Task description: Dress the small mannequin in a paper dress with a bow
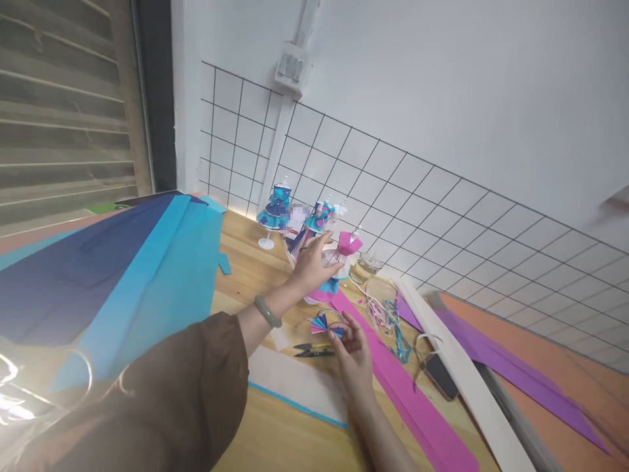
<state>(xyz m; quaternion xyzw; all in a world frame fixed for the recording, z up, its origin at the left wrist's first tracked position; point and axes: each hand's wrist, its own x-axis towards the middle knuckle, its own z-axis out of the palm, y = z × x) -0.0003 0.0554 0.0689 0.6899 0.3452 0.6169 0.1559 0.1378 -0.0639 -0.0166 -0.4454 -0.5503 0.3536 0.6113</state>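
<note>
My left hand [314, 265], with a green bangle [268, 311] at the wrist, reaches to a miniature dress [348, 244] in pink, white and blue on a small stand. Its fingers are apart beside the dress; whether they touch it I cannot tell. Between the thumb and fingertips of my right hand [354, 351] is a small pleated bow [320, 324] in pink, blue and purple. Thread snips [310, 351] lie just below the bow. A white strip with a blue edge [295, 387] lies flat in front of them.
Other miniature dresses, one blue [276, 206], stand against the wire grid [373, 170]. Blue sheets [167, 275] cover the left side. A pink strip [403, 387], tangled ribbons [388, 318], a glass jar [367, 267], a phone [441, 377] and a long white strip [472, 387] lie rightward.
</note>
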